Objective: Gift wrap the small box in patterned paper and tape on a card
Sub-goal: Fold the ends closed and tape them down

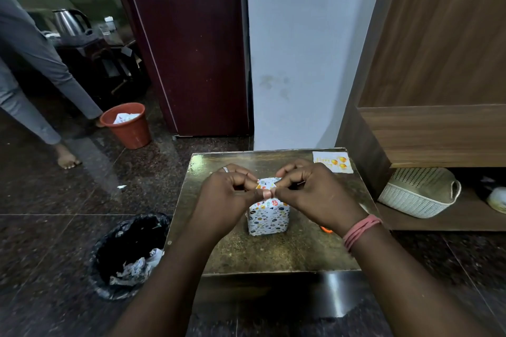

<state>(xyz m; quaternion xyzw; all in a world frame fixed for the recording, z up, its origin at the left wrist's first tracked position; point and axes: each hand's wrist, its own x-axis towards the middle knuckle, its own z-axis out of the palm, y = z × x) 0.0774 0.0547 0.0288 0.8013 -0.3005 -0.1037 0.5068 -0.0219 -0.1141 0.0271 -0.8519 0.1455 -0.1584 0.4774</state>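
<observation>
Fingers (284,172) of both hands curl in, thumbs meeting, pinching the top fold of the small box in white patterned paper (269,217) at frame centre. Left hand (227,194), right hand (317,191). Box stands mid-way on the worn brass-coloured tabletop (246,252); the white balloon-printed card (332,162) lies at its upper-right corner.

Both hands — left hand (228,194), right hand (315,191) — pinching patterned paper atop small box (269,217) on table (273,254)
</observation>
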